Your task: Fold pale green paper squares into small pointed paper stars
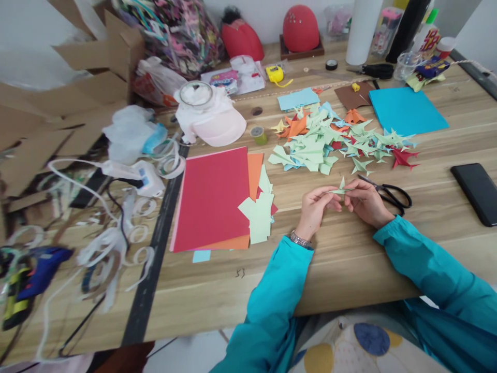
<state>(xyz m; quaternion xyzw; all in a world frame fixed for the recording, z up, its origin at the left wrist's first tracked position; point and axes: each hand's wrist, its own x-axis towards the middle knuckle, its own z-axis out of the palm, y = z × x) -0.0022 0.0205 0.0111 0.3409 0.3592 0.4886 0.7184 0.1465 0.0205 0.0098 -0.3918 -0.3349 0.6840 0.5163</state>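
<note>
A small pale green folded paper crane is pinched between the fingertips of both hands above the table. My left hand grips its left side, thumb on top. On its right side my right hand pinches it, with fingers curled. A pair of black scissors lies just beyond my right hand, its blades partly behind the fingers. Behind the hands spreads a pile of folded paper pieces, mostly pale green, with orange, blue and red among them. The finer folds of the held piece are too small to make out.
Red and orange paper sheets lie to the left, with green cut-outs at their edge. Blue paper sits at the back right. A black phone lies far right. Tangled ribbon and cables cover the left side.
</note>
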